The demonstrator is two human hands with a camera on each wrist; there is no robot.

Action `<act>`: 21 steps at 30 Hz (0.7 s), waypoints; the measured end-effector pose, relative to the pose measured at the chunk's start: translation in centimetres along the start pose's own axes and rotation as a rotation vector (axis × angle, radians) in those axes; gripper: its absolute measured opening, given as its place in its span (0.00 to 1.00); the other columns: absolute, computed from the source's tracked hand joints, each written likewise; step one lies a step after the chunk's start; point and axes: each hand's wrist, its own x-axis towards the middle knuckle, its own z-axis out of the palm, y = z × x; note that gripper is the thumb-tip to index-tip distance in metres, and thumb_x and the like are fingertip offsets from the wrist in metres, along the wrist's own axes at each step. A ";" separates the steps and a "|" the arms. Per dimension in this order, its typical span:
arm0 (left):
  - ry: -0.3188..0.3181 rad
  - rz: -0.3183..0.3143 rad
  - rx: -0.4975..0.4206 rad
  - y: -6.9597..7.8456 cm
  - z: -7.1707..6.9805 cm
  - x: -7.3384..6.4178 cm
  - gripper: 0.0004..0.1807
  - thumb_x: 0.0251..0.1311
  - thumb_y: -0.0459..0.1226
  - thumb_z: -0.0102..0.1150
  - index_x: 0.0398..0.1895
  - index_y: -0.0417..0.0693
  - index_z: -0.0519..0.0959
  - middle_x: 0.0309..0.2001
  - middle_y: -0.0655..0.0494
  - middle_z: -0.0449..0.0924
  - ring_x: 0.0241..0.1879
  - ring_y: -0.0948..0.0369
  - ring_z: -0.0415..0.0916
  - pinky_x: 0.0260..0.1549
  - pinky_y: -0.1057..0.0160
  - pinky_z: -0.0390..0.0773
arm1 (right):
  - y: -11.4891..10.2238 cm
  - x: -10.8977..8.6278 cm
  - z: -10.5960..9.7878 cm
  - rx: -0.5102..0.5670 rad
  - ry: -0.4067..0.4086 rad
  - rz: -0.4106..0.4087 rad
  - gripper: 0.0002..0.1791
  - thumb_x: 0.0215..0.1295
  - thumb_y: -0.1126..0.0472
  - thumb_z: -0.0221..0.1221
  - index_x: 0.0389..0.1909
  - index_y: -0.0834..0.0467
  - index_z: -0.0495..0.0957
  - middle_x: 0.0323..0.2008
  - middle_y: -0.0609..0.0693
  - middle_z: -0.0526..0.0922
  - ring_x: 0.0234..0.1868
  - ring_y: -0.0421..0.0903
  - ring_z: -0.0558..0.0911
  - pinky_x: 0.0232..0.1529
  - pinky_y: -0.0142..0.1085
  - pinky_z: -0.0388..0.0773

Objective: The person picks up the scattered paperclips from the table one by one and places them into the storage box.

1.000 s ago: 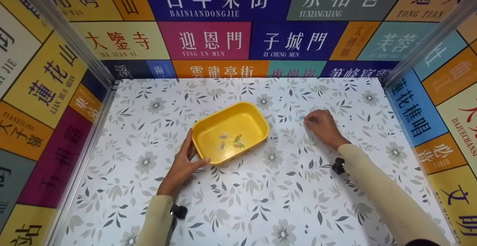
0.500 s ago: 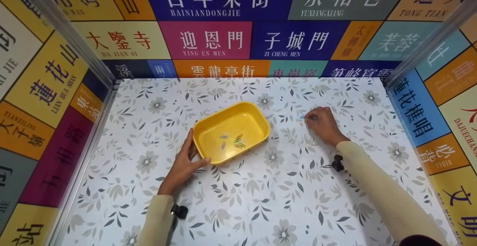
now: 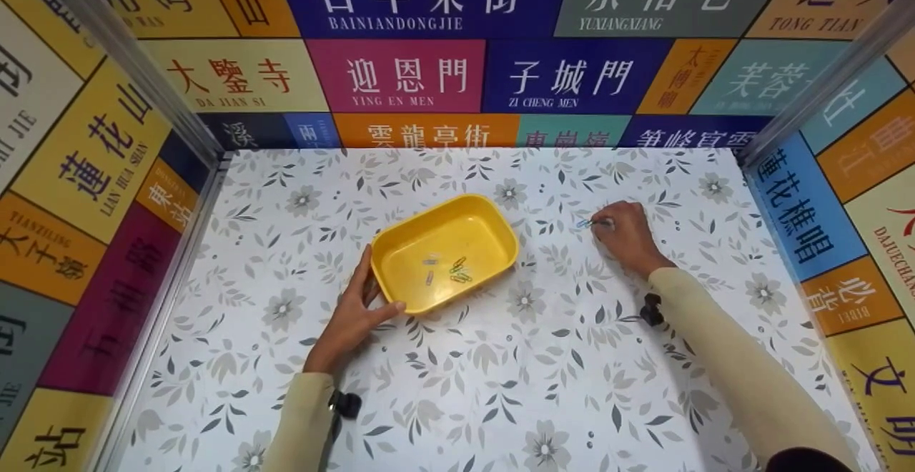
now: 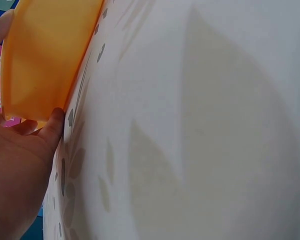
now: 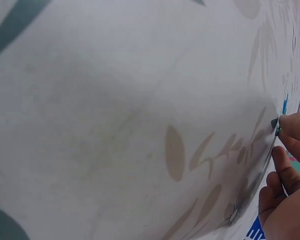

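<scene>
In the head view a yellow plastic box point(image 3: 493, 223) stands on the patterned tabletop, with several small paper clips point(image 3: 457, 269) lying in it. My left hand point(image 3: 355, 318) grips its left end, the thumb at the near corner and the fingers along the side wall. The left wrist view shows that hand point(image 4: 20, 170) against the orange-looking box wall point(image 4: 50, 60). Right of the box, my right hand point(image 3: 629, 234) is low over the table, thumb and finger pinching a small greenish paper clip point(image 5: 278, 131), mostly hidden. A blue paper clip point(image 3: 584, 223) lies by the fingertips.
A white tabletop point(image 3: 457, 400) with grey flowers and leaves spreads under both hands. Upright panels with coloured name signs point(image 3: 407, 75) close off the back and both sides. Each wrist wears a small black camera point(image 3: 347, 405).
My right hand has shifted slightly right and back, exposing more of the blue clip beside its fingertips. The left hand and the box stay in place.
</scene>
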 end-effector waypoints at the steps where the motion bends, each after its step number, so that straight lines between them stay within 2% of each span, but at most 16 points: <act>1: 0.001 0.001 -0.003 0.0 0.0 0.0 0.68 0.64 0.38 0.80 0.93 0.69 0.38 0.90 0.58 0.43 0.86 0.53 0.54 0.84 0.53 0.60 | 0.0 0.0 0.0 -0.002 -0.008 0.017 0.08 0.65 0.76 0.67 0.43 0.71 0.91 0.42 0.67 0.90 0.52 0.67 0.80 0.66 0.60 0.68; 7: 0.006 0.006 -0.007 -0.1 0.1 0.1 0.68 0.64 0.37 0.81 0.93 0.64 0.38 0.90 0.57 0.44 0.86 0.53 0.55 0.83 0.53 0.60 | -0.5 -0.2 -0.1 -0.009 -0.035 0.073 0.06 0.67 0.75 0.67 0.42 0.71 0.89 0.44 0.68 0.87 0.55 0.66 0.75 0.64 0.58 0.67; 13: 0.011 0.001 0.004 -0.1 0.1 0.2 0.68 0.63 0.38 0.81 0.93 0.65 0.38 0.90 0.56 0.44 0.86 0.52 0.55 0.83 0.52 0.61 | -0.5 -0.6 0.0 -0.056 -0.053 0.053 0.03 0.71 0.73 0.67 0.36 0.69 0.88 0.43 0.66 0.86 0.55 0.65 0.75 0.63 0.58 0.69; 21: 0.003 0.008 0.013 -0.2 0.0 0.1 0.68 0.64 0.40 0.81 0.93 0.63 0.38 0.91 0.58 0.43 0.87 0.53 0.52 0.84 0.51 0.59 | 0.0 -1.2 0.1 -0.026 -0.039 -0.011 0.04 0.70 0.73 0.69 0.42 0.69 0.89 0.48 0.67 0.84 0.57 0.67 0.73 0.64 0.60 0.68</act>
